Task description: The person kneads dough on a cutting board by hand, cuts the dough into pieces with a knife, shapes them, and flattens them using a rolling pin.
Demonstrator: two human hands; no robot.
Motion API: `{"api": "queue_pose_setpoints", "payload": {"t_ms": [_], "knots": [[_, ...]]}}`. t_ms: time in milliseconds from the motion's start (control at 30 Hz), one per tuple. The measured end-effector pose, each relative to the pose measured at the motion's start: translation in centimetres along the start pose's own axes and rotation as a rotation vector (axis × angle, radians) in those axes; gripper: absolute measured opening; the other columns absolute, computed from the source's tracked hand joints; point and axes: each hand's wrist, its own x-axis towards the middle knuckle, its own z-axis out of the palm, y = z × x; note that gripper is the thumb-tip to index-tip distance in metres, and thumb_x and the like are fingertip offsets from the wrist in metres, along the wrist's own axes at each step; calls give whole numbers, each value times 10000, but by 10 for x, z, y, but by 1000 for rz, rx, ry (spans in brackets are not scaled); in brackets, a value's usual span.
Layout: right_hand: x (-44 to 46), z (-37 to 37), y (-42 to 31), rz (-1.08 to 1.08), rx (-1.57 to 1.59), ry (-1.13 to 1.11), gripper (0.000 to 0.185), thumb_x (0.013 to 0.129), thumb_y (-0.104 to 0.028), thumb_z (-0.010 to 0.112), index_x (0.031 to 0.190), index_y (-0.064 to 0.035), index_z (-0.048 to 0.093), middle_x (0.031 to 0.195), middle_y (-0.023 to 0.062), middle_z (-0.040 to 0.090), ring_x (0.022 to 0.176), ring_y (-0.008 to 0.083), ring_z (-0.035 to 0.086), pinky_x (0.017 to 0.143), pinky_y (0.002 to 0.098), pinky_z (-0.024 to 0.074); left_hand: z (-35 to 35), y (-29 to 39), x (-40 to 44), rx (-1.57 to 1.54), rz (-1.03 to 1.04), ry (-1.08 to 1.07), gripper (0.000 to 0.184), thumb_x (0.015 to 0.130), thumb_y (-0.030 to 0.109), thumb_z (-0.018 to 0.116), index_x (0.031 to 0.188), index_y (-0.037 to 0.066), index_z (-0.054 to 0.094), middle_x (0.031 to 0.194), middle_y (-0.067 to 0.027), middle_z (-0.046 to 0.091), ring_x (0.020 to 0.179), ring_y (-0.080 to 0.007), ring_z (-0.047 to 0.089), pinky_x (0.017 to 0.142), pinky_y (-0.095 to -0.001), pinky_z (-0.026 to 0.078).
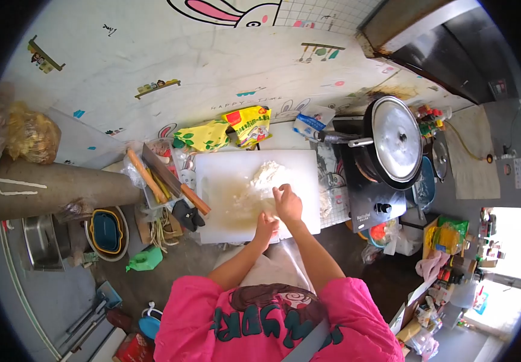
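A white cutting board (221, 175) lies on the counter before me, with a heap of white flour (268, 174) near its middle and loose powder spread around it. Just in front of the heap is my right hand (288, 204), its fingers curled together in a pinch. Closer to the board's front edge, my left hand (265, 228) is also closed, with its fingertips pointing toward the right hand. A pale patch shows between the two hands; whether it is dough or floured board I cannot make out.
Yellow food packets (247, 125) stand behind the board. On its left, a long-handled knife (176, 178) and a rolling pin (146, 175) rest across a plastic container. To the right, a lidded wok (396, 139) sits on a black cooktop (366, 202).
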Motion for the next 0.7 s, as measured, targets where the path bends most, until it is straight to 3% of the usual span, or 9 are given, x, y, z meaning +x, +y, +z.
{"api": "queue_pose_setpoints", "payload": {"t_ms": [67, 100, 200, 233, 333, 367, 500, 667, 700], "knots": [[-13, -3, -3, -60, -44, 64, 399, 920, -447, 387, 981, -99, 572, 744, 171, 635, 709, 398, 596, 664, 480, 455, -4, -4, 9, 437, 363, 71, 503, 730, 77, 630, 1184, 72, 416, 961, -126, 545, 867, -245, 527, 752, -358, 452], [-18, -21, -12, 30, 47, -65, 414, 922, -462, 372, 969, -114, 591, 752, 179, 640, 734, 392, 604, 662, 477, 453, -3, 1, 9, 654, 547, 110, 528, 727, 89, 633, 1206, 53, 415, 995, -155, 549, 937, -289, 520, 821, -390, 440], [-24, -22, -2, 105, 102, -63, 449, 926, -471, 352, 894, -96, 599, 714, 180, 631, 699, 398, 597, 652, 484, 446, -12, 24, 7, 868, 540, -4, 592, 719, 95, 624, 1258, -9, 402, 1142, -237, 495, 1078, -394, 424, 953, -444, 337], [-23, -22, -4, 214, 129, -85, 380, 891, -443, 457, 843, -100, 614, 832, 174, 643, 797, 362, 607, 684, 461, 457, -10, 30, 8, 991, 608, -24, 616, 720, 105, 626, 1279, -27, 403, 1157, -251, 460, 1028, -404, 459, 910, -436, 386], [-28, -2, -2, 82, 47, 160, 294, 879, -348, 511, 815, -65, 562, 993, 193, 595, 941, 364, 544, 762, 448, 418, 8, 41, -17, 1119, 668, 127, 624, 738, 142, 631, 1290, -23, 390, 1126, -245, 450, 980, -400, 489, 866, -418, 420], [-29, 3, 0, 117, 97, 92, 244, 819, -295, 587, 926, -76, 572, 1114, 164, 545, 1030, 332, 495, 825, 436, 386, 7, 40, -15, 1119, 667, 134, 606, 757, 152, 618, 1292, -18, 390, 1106, -242, 451, 964, -396, 497, 850, -415, 427], [-32, 19, -6, -217, -76, 166, 408, 770, -337, 618, 1129, -149, 569, 1149, 60, 550, 1006, 261, 518, 870, 412, 369, -6, 36, 5, 1093, 598, 155, 484, 834, 171, 550, 1266, 0, 417, 1062, -240, 452, 924, -389, 516, 809, -417, 440], [-10, 30, -2, -208, -97, 169, 359, 691, -365, 685, 1001, -194, 621, 1067, -1, 555, 973, 225, 511, 854, 407, 372, -20, 34, 25, 1227, 543, 100, 327, 860, 169, 530, 1138, 3, 481, 1011, -231, 466, 873, -384, 520, 756, -423, 451], [-3, 31, 0, -184, -83, 171, 364, 662, -361, 703, 981, -203, 627, 1044, -11, 551, 971, 227, 505, 851, 408, 372, -24, 24, 36, 1049, 494, 92, 355, 847, 162, 548, 1157, 6, 474, 1006, -232, 467, 859, -384, 520, 747, -422, 453]]}}
